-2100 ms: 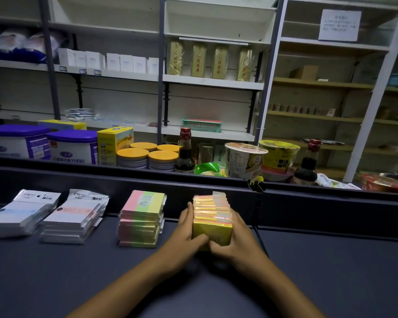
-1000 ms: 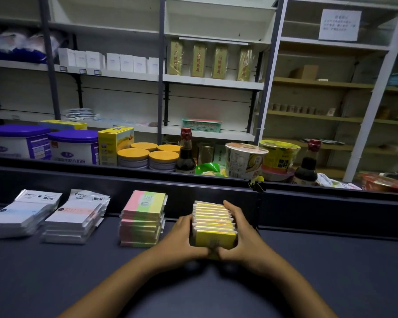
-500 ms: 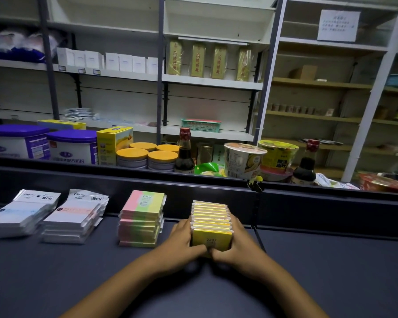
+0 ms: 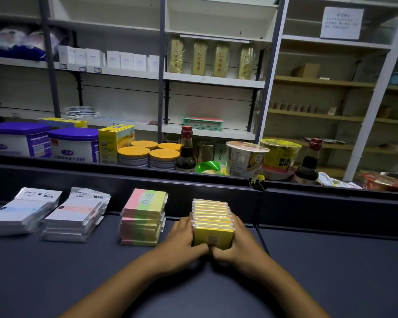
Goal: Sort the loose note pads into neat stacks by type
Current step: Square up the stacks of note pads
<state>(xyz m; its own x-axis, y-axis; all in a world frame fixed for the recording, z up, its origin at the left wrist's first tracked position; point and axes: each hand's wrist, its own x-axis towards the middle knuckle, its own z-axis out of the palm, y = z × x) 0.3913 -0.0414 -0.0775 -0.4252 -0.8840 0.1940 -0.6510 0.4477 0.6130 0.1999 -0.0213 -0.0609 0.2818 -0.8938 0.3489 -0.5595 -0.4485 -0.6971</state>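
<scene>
A row of yellow note pads (image 4: 213,222) marked 2207 stands on edge on the dark counter (image 4: 331,271). My left hand (image 4: 182,237) presses its left side and my right hand (image 4: 241,242) its right side; both thumbs curl round the front pad. To the left sit a stack of pink, green and yellow pads (image 4: 144,216) marked 2209, a stack of white pads with an orange stripe (image 4: 75,216), and a stack of white pads with a blue stripe (image 4: 21,212).
A raised dark ledge (image 4: 308,200) runs along the back of the counter. Behind it stand purple-lidded tubs (image 4: 74,143), orange-lidded tins (image 4: 147,154), sauce bottles (image 4: 186,150), noodle cups (image 4: 246,157) and shelving.
The uneven, fanned yellow pads have been squared into an even row between my hands. My hands shifted slightly along its sides; the other stacks have not moved.
</scene>
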